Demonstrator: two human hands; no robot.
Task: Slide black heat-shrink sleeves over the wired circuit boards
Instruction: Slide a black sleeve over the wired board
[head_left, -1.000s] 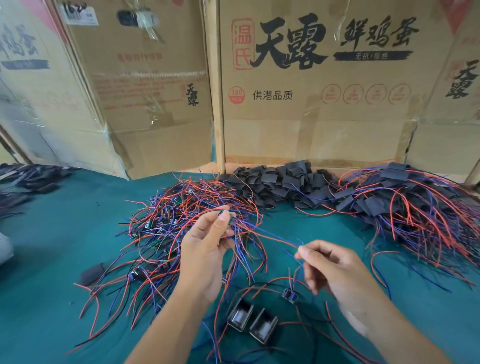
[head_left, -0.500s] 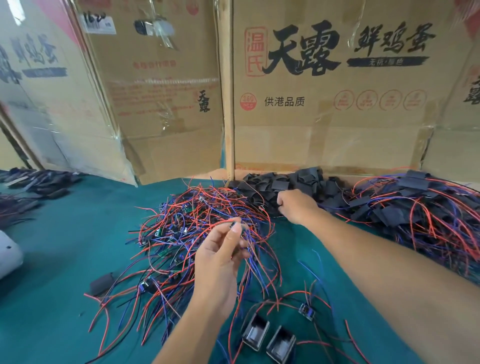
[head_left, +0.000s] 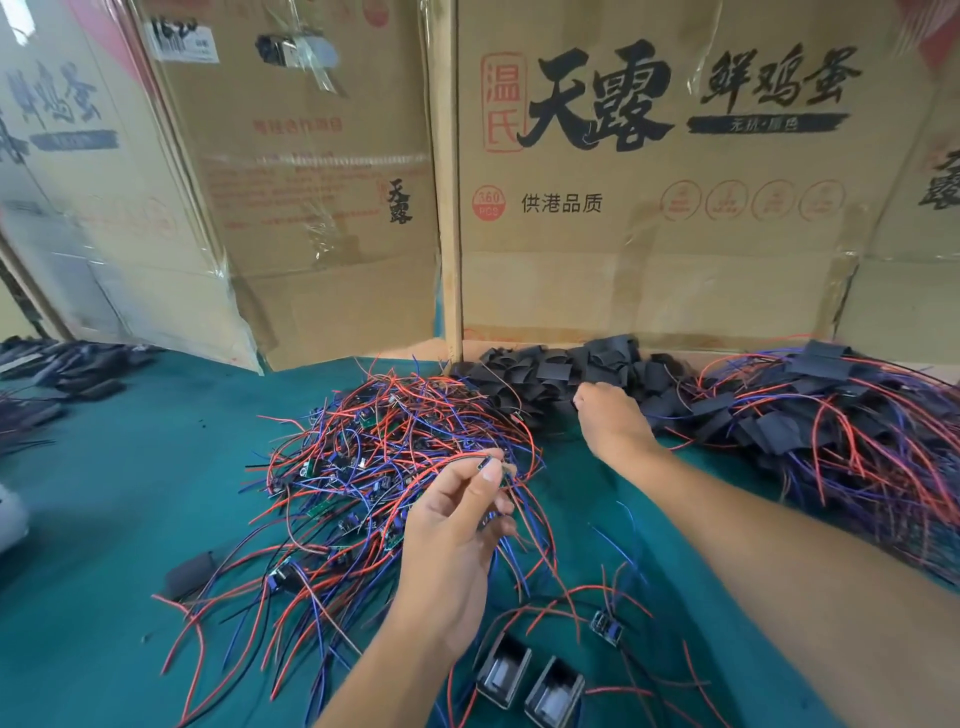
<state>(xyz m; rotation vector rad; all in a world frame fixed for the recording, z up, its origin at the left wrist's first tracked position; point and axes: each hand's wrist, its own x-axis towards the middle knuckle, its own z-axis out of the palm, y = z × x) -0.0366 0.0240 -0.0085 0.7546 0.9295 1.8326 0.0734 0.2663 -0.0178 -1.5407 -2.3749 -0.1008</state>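
A small wired board is pinched between the thumb and fingers of the left hand, its red and blue leads trailing down past the palm. The left hand is raised just above the near edge of the tangle of boards, palm turned toward the camera, forearm rising from the bottom edge.

The right hand is stretched forward, knuckles up, with its fingertips curled down into the pile of sleeves at the back of the surface. Whether a sleeve is already gripped cannot be told, since the fingertips are hidden among the black pieces. The right forearm runs diagonally from the lower right corner to the pile.

The sleeves lie well apart from the board held in the left hand, beyond the tangle. To the right of them a heap of sleeved boards is spread, with red and blue wires fanning out. Two small black housings lie side by side near the bottom edge, just right of the left forearm. Cardboard boxes stand upright behind everything.
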